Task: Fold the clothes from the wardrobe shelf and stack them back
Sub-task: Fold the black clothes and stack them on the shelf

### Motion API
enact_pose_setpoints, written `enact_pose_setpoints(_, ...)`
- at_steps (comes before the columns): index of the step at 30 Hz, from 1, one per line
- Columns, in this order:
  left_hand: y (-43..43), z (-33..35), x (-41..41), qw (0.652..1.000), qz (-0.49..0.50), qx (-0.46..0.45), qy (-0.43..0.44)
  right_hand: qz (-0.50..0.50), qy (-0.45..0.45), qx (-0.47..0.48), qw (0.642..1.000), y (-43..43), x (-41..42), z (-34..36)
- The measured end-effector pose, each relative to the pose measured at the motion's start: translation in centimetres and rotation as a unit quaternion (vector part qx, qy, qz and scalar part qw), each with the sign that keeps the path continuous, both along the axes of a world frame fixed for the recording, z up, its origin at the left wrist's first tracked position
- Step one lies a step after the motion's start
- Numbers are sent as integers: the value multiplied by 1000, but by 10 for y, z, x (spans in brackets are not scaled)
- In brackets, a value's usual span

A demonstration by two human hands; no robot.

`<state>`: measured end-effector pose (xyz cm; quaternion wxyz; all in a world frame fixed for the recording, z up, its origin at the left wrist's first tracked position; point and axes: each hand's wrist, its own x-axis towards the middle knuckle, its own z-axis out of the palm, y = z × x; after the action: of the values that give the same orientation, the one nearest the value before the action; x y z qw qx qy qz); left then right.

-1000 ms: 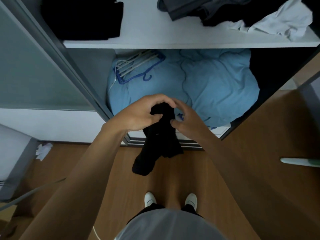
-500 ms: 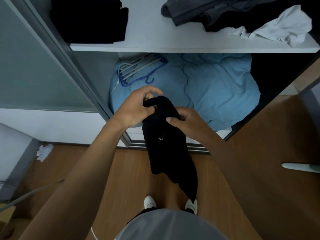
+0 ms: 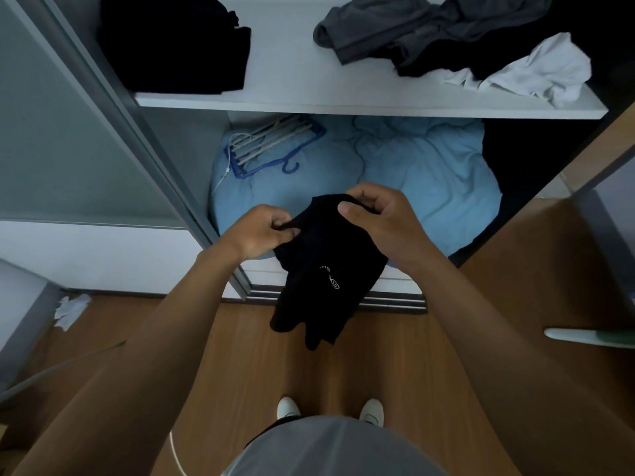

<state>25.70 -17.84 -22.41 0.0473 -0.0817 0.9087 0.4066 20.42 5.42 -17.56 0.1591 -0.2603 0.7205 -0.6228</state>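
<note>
**Right hand (image 3: pixel 381 221) up, black garment (image 3: pixel 326 269) hanging shorter**

Since a moment ago the right hand has risen above the left hand (image 3: pixel 264 231), and the lower end of the black garment has drawn up from the floor (image 3: pixel 247 365). I see the fingers (image 3: pixel 364 197) of both hands curled, pinching its top edge. It hangs in front of the blue duvet (image 3: pixel 429 180), below the wardrobe shelf (image 3: pixel 292 63), where a folded black stack (image 3: pixel 171 46) sits left and loose grey clothes (image 3: pixel 412 25) and a white garment (image 3: pixel 536 73) lie right.
</note>
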Motion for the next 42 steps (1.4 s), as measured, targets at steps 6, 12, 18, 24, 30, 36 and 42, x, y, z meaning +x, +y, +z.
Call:
enact_pose_setpoints(6, -16, -23, 8, 998, 50, 32, 19, -78, 43, 40, 995, 15, -7, -6)
enact_pose_setpoints(12, -19, -33, 9, 999, -17, 31, -29, -210, 61, 28, 975, 30, -12, -24)
enact_pose_setpoints(18, -20, -54, 13, 992, -25, 112, -58, -298, 45, -11, 954, 40, -16, -26)
enact_pose_setpoints(24, -15, -67, 14, 993, 9, 99, -57, -297, 37, -15, 954, 46, -25, -17)
enact_pose_setpoints(30, 7, -41, 7, 973, 134, 187, 19, -170, 14, 81, 982, 67, -36, -13)
enact_pose_setpoints(36, 22, -1, -12, 945, 185, 259, 75, 43, -95, 267, 958, 89, -32, -26)
enact_pose_setpoints(42, 23, 12, -15, 940, 190, 284, 20, -151, -139, 125, 971, 62, -18, -42)
